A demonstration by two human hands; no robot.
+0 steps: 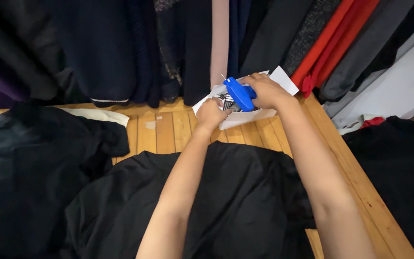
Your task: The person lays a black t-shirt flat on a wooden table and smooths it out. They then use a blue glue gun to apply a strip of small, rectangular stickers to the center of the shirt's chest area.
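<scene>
1. Lying nearest the viewer, a black garment (245, 201) was spread over the wooden table (350, 168), and both forearms reached across it toward the far edge.
2. Heaped on the near left, another dark garment (29, 172) covered that part of the table, with a strip of pale cloth (97, 115) showing at its far edge.
3. Beyond the black garment, the left hand (210, 115) was closed, its fingers pinching the near left part of a white paper tag (245, 115), which bore a black-and-white patterned patch.
4. Just right of it, the right hand (267, 91) was wrapped fully around the handle of a blue tagging gun (239, 93), whose needle pointed far and left above the tag.
5. The tag and gun sat at the far middle of the table, touching both hands.
6. Farthest off, hanging clothes (120, 48) in dark, pink, red and grey formed a row behind the table.
</scene>
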